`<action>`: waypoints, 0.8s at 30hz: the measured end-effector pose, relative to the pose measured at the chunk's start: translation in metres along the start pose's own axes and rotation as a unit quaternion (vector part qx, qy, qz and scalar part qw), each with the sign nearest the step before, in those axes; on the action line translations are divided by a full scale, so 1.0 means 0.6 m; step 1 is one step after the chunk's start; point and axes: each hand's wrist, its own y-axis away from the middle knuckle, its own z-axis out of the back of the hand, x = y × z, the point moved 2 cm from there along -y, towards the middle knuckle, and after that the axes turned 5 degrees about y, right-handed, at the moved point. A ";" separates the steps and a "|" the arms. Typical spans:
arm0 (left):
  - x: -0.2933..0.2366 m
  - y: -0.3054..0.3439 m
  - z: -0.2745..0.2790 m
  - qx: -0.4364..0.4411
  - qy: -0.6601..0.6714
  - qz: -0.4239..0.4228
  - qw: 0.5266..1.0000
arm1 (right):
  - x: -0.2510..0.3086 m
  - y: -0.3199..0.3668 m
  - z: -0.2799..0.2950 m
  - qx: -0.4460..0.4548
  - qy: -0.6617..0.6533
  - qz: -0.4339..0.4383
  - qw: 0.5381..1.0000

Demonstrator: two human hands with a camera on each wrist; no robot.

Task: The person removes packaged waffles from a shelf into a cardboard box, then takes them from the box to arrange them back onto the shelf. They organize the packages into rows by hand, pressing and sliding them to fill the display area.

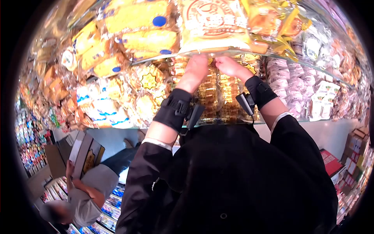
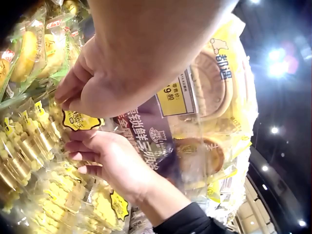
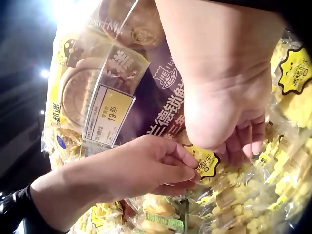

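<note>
Under the upper shelf's front edge, my left hand (image 1: pixel 198 68) and right hand (image 1: pixel 230 67) are close together. Between them is a clear packet with a yellow star-shaped label (image 2: pixel 82 120). My left hand (image 3: pixel 146 165) pinches the packet beside its label (image 3: pixel 205 161) between thumb and bent fingers. On the packet's other side, the fingers of my right hand (image 3: pixel 229 112) bend around its edge; in the left wrist view this right hand (image 2: pixel 119 158) lies just below the label. The palms partly hide the packet.
Large bagged breads (image 1: pixel 142 17) fill the upper shelf, whose front edge carries a price tag (image 2: pixel 176 95). Rows of gold-banded packets (image 1: pixel 229 97) and pale purple packets (image 1: pixel 290 84) flank my hands. At lower left, a person in grey (image 1: pixel 95 185) stands beside a cardboard box (image 1: pixel 80 156).
</note>
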 end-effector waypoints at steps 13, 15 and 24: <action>-0.015 0.015 -0.010 -0.010 0.051 -0.109 0.993 | -0.079 0.177 0.067 -0.163 0.173 0.012 0.971; -0.022 0.014 -0.013 0.076 0.056 -0.022 0.995 | -0.083 0.166 0.073 -0.100 0.209 -0.067 0.970; -0.058 0.035 -0.004 0.069 0.209 -0.036 0.975 | -0.031 0.145 0.110 -0.278 0.152 0.154 0.936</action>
